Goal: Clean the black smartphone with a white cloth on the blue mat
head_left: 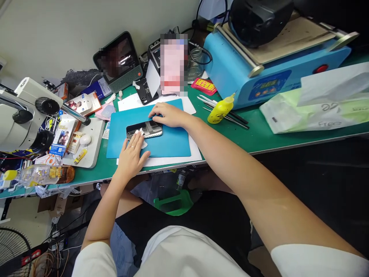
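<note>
A dark phone (152, 129) lies face up on a blue mat (173, 144). White tissue (143, 144) sits under the fingers of my left hand (132, 154), which presses it against the phone's left part; a ring shows on one finger. At the phone's upper right edge rests my right hand (167, 114), its fingers curved and slightly apart, with nothing visible in them. White paper (195, 151) sticks out from beneath the mat.
To the right are a yellow bottle (221, 109), tweezers (240, 122) and a blue machine (248, 82). A microscope (37, 100) and a drink bottle (43, 175) stand left. Behind the mat are a screen device (119, 59) and another phone (146, 91).
</note>
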Demonstrator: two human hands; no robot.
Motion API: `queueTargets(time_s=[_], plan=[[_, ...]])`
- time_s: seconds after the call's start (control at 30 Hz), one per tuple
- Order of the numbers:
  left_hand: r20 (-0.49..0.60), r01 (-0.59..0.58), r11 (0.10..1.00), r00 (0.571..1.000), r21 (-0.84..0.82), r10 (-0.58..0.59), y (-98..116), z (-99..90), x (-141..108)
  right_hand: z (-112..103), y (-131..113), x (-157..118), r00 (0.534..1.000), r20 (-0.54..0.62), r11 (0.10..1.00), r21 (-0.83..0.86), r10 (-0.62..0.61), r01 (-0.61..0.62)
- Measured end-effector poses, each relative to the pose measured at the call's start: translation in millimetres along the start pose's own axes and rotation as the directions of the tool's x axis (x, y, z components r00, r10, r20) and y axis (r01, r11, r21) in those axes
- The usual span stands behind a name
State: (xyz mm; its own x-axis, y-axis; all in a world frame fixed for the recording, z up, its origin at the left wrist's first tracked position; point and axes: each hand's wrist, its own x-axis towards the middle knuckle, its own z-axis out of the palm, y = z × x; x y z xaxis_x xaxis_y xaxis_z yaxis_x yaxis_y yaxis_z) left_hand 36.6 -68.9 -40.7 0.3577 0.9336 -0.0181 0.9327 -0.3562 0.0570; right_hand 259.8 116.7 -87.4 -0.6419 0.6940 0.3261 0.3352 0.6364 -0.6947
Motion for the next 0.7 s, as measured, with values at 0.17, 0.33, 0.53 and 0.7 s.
queueTargets(time_s=[0.17,0.33,0.53,0.7], plan=[[-0.009,0.112,0.994,0.994,-0.002,-0.112,-13,-4.3,-17,-2,-3,-1,1.0,0.01,1.0,0.013,0.019,-0.02],[-0.013,0.139,0.99,0.99,-0.021,-0.139,-12,0.9,-20,-2,-4,-1,0.999,0.019,0.999,0.012,0.045,-0.046],[-0.061,0.198,0.98,0.978,-0.036,-0.2,-9,6.2,-26,-3,-5,-1,0.999,0.027,0.999,0.006,0.047,-0.048],[-0.087,0.252,0.966,0.963,-0.065,-0.257,-8,5.0,-20,-4,-6,0,0.998,0.035,0.998,0.0,0.057,-0.057]])
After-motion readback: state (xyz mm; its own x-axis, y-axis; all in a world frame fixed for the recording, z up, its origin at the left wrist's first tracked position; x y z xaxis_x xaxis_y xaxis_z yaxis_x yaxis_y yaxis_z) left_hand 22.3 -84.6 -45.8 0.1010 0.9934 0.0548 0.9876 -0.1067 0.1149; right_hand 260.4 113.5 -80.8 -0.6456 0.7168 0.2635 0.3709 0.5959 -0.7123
